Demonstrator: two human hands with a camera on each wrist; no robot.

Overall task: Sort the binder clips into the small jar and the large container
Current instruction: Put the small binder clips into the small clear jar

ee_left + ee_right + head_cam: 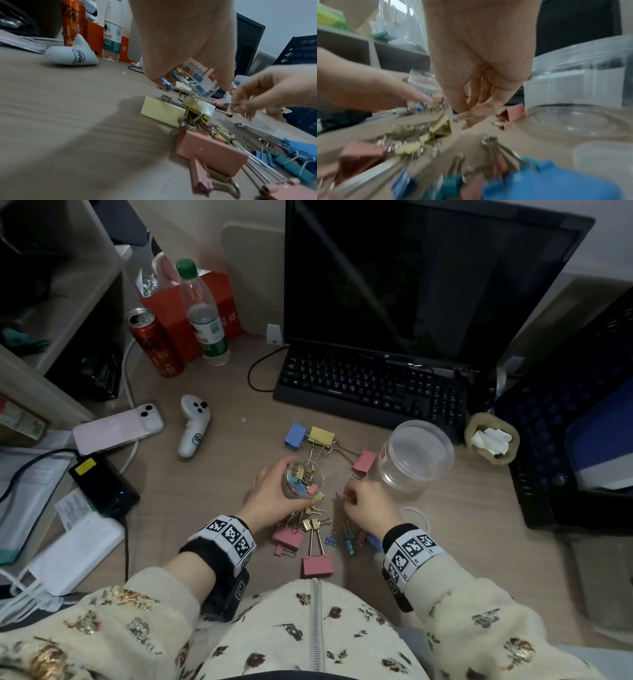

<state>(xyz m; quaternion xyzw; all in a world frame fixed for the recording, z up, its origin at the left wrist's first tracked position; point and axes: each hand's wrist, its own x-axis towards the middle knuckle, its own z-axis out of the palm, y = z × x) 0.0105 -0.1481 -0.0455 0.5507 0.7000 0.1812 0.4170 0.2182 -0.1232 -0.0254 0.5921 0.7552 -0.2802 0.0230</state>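
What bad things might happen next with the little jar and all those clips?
The left hand holds the small jar tilted above the desk, so the little clips inside might spill. Loose clips lie tangled by their wire handles, so lifting one may drag others. The large container stands close to the right hand, which might bump it.

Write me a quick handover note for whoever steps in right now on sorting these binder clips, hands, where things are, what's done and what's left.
Left hand: grips the small jar, which already holds several small clips.
Right hand: fingers curled just right of the jar; it seems to pinch something small, but the views are too blurred to confirm.
Large container: stands open at the right, nothing in it.
Done: some small clips are in the jar.
Left: big clips are on the desk, blue, yellow and pink behind the jar, pink near the body, plus small ones by the right wrist.
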